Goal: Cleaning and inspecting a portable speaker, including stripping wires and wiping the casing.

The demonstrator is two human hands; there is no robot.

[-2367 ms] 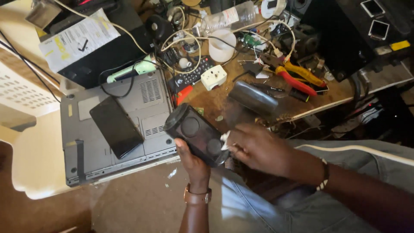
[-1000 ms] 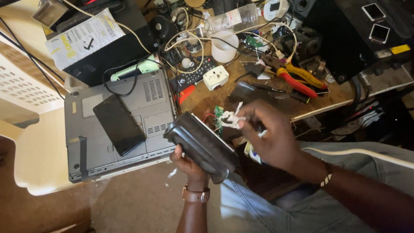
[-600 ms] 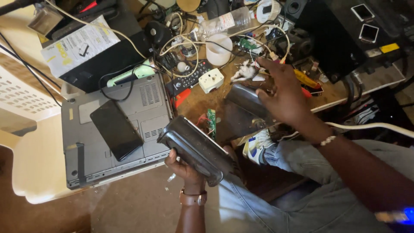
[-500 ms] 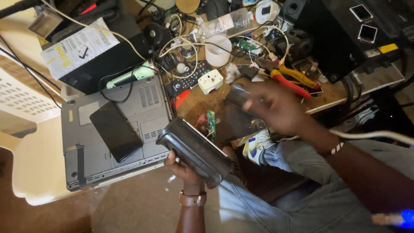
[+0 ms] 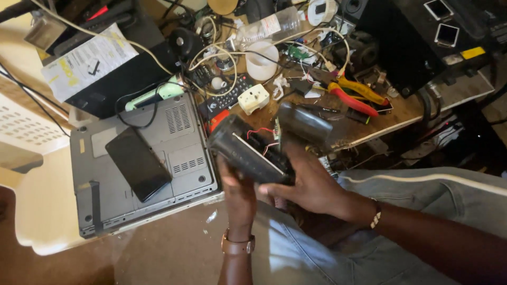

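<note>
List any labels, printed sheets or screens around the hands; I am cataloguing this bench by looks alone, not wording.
Printed sheet: top left on a black box, white with yellow patches.
Dark phone: slab lying on the upturned grey laptop, screen blank.
Clear bottle: top centre, lying down, white and red label.
Two small screens: top right on black equipment, pale squares.

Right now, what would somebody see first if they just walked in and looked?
First, the two hands in the middle: the left hand and right hand hold a black gadget split open, red wires showing inside. Left of them lies a grey laptop upside down, with a black phone on it. Behind, on the messy table, red and yellow pliers stand out.
</note>
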